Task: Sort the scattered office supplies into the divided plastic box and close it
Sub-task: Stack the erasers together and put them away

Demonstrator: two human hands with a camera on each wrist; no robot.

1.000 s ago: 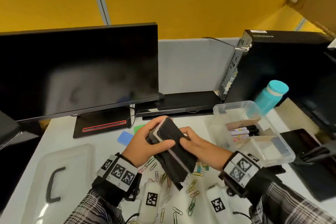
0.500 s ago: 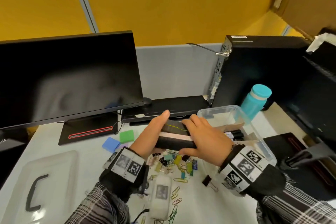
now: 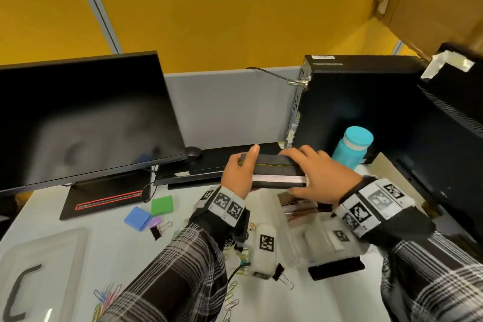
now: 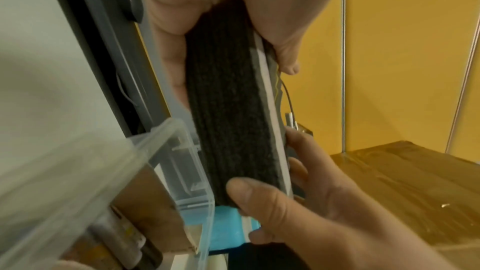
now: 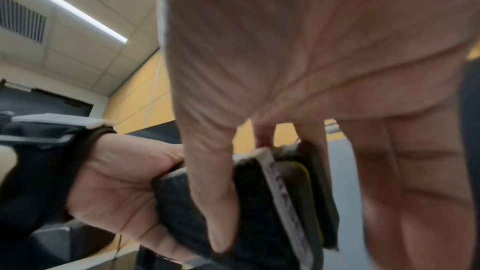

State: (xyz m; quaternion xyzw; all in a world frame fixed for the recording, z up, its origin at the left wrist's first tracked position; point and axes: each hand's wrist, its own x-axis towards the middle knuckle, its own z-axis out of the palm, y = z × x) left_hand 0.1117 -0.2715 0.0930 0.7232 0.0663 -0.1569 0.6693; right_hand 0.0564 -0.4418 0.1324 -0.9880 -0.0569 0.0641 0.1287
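Observation:
A black felt board eraser [image 3: 274,174] with a white band and a yellow-green line is held level between both hands. My left hand [image 3: 241,171] grips its left end, thumb on top. My right hand [image 3: 317,178] grips its right end, fingers over the top and thumb underneath [image 4: 249,194]. The eraser [image 4: 233,110] hovers above the far part of the clear divided box [image 4: 197,163], which holds dark markers [image 4: 135,239] behind a cardboard divider. In the right wrist view the eraser [image 5: 259,202] sits between my two palms. Most of the box [image 3: 294,238] is hidden under my right wrist.
The clear lid [image 3: 44,269] with a black handle lies at front left. Blue [image 3: 137,218] and green [image 3: 162,205] sticky pads, binder clips [image 3: 159,227] and several paper clips [image 3: 104,298] are scattered on the desk. A teal bottle [image 3: 352,148], monitor [image 3: 78,117] and PC tower [image 3: 352,102] stand behind.
Both hands have turned the eraser from tilted to level and carried it away from me and to the right, over the box.

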